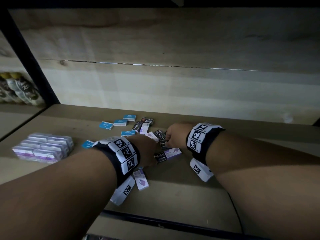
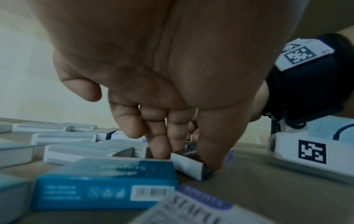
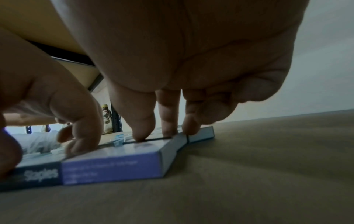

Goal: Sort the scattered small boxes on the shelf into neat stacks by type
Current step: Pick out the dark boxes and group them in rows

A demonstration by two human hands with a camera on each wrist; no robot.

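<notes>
1. Black staples box (image 2: pixel 191 163) lies on the shelf (image 1: pixel 225 135) in the middle of the scattered pile, pinched between thumb and fingertips of the left hand (image 2: pixel 172 91)
2. Right hand (image 3: pixel 172 75), just beside it, presses curled fingertips (image 3: pixel 141 133) down on a purple-and-white box (image 3: pixel 114 163)
3. Blue boxes (image 1: pixel 119 122) lie loose behind both hands
4. Purple boxes sit in a neat stack (image 1: pixel 43 148) well to the left

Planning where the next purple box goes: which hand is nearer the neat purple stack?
Left. The left hand works among the scattered boxes just right of the purple stack; the right hand is farther right, beyond the left hand.
</notes>
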